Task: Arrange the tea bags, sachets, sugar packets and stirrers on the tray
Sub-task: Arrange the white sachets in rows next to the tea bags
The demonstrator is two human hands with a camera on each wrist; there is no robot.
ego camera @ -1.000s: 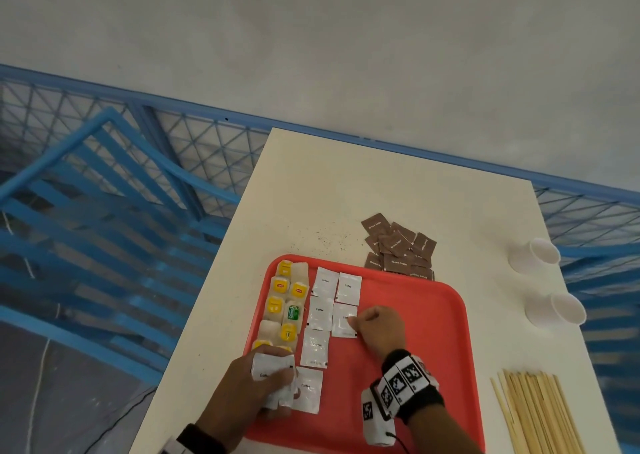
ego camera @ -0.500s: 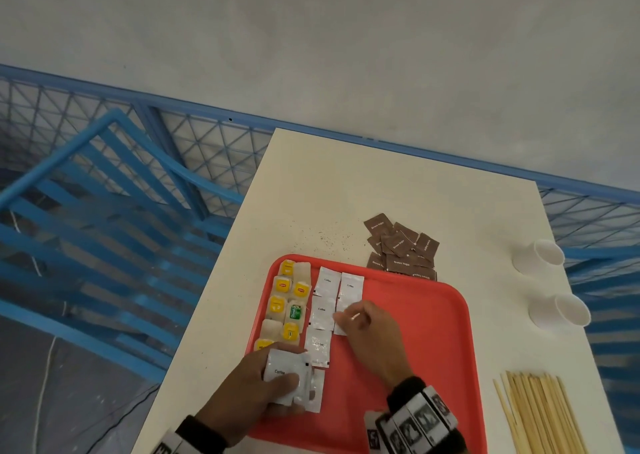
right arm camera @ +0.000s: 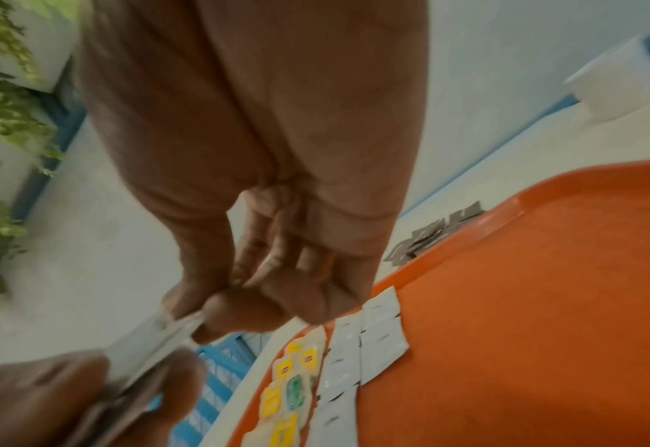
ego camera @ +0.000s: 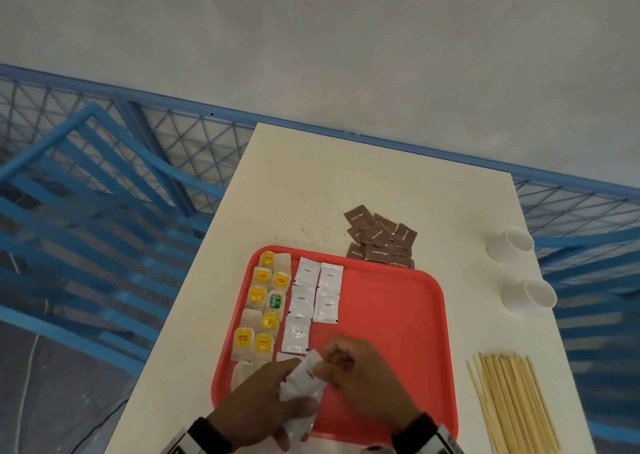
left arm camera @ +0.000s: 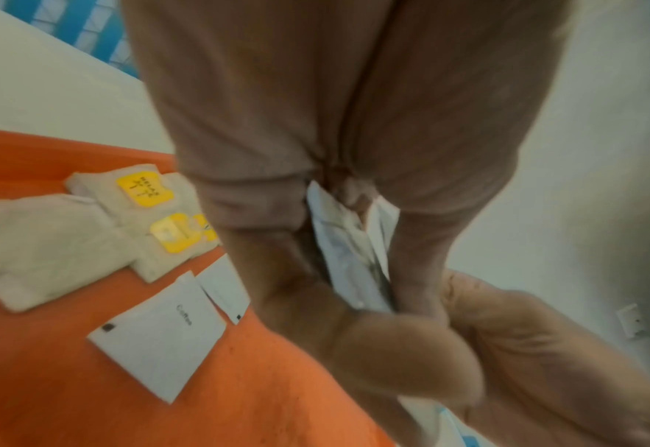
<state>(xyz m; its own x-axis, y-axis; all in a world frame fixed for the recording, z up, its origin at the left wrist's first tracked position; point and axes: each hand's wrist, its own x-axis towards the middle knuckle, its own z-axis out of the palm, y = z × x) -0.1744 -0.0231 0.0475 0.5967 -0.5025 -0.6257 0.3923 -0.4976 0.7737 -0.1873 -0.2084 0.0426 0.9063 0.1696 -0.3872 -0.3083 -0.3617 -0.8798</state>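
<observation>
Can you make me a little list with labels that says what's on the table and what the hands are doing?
tray: red, on the table
tea bags: on the tray's left side
white packets: laid beside the tea bags
left hand: holds a bunch of white packets
right hand: pinches one packet from the bunch
brown sugar packets: piled behind the tray
stirrers: right of the tray
cups: two, lying on their sides

The left hand and right hand cover most of the held sachets, so their count cannot be told. The near edge of the tray and both wrists run off the head view's bottom. Both wrist views are blurred; print on the sugar packets is mostly unreadable.
</observation>
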